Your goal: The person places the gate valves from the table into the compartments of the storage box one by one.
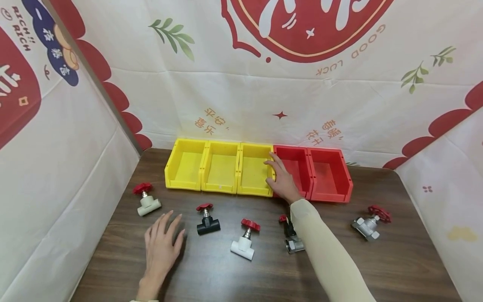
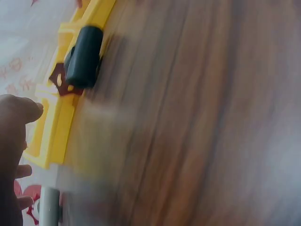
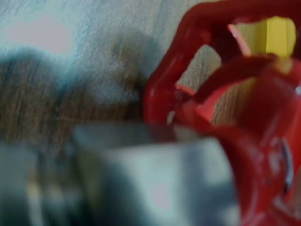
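The right hand [image 1: 284,183] is lying over the right side of the rightmost boxy yellow plastic bin [image 1: 253,173], third of five; whether it is pinching, I cannot tell; the left hand [image 1: 161,243] is hovering empty, fingers loosely extended; the bin is probably handling light and stiff, its rim best suiting a grip.

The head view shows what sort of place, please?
Probably a small sorting or demo station: printed sheets screen a brown table set with plastic bins and several valves.
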Motion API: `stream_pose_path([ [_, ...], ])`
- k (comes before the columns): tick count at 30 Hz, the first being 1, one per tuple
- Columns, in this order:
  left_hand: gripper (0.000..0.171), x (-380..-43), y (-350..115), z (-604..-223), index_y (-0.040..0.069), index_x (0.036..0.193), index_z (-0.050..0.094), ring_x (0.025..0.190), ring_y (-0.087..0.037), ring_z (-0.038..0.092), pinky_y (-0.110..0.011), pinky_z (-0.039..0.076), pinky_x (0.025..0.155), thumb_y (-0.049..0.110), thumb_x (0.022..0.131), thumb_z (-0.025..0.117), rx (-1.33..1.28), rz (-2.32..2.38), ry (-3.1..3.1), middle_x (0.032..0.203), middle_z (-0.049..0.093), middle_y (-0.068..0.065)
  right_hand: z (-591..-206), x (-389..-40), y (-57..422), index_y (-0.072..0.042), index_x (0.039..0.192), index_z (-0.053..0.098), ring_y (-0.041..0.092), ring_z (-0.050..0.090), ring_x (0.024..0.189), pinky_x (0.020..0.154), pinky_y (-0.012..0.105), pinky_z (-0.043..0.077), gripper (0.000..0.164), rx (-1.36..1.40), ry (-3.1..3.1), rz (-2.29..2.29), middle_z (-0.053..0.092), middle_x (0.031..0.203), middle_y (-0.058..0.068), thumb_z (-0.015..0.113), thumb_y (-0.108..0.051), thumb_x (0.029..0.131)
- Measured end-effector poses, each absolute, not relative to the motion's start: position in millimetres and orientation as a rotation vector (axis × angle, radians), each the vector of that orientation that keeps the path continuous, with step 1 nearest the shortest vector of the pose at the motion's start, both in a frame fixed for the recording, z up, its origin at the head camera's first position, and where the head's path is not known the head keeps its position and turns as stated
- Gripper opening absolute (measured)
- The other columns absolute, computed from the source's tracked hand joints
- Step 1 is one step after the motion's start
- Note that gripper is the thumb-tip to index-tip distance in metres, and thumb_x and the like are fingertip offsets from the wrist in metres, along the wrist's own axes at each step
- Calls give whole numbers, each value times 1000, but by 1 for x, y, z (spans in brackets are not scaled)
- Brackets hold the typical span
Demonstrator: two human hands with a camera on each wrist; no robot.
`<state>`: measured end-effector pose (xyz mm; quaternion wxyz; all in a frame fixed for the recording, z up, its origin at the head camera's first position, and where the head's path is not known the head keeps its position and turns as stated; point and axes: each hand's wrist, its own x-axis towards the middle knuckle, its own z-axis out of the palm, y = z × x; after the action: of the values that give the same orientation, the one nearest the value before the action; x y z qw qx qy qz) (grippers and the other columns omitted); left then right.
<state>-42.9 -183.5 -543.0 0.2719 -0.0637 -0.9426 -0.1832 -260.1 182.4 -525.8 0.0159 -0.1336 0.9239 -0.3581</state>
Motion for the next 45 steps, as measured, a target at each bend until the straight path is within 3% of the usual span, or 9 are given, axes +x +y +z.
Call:
stream_pose_path([
  [15,43,-51,-215,-547,11,119,65,119,-44,44,-70,30,86,22,77,71,-91,-406,-2529,129,52,-20,-527,-259,183,-27,135,47,21,34,131,92,50,47,67,-397,2908,-1088,6,152,-30,71,-15,73],
  [26,43,-64,-228,-546,9,121,63,116,-47,43,-69,32,83,25,82,68,-45,-357,-2527,128,51,-23,-529,-259,184,-27,136,47,20,32,132,95,51,44,67,-392,2888,-1093,6,152,-31,71,-16,75],
  [33,49,-73,-236,-547,11,123,62,122,-47,39,-71,31,86,29,79,75,8,-319,-2598,130,47,-24,-525,-259,183,-27,136,47,20,33,132,96,51,43,65,-394,2895,-1088,6,152,-30,70,-16,75],
  [45,52,-87,-240,-550,8,125,60,122,-48,37,-70,31,86,30,80,75,76,-307,-2673,135,44,-21,-524,-258,183,-26,135,48,22,34,131,95,51,44,65,-399,2887,-1096,8,153,-27,70,-16,75],
])
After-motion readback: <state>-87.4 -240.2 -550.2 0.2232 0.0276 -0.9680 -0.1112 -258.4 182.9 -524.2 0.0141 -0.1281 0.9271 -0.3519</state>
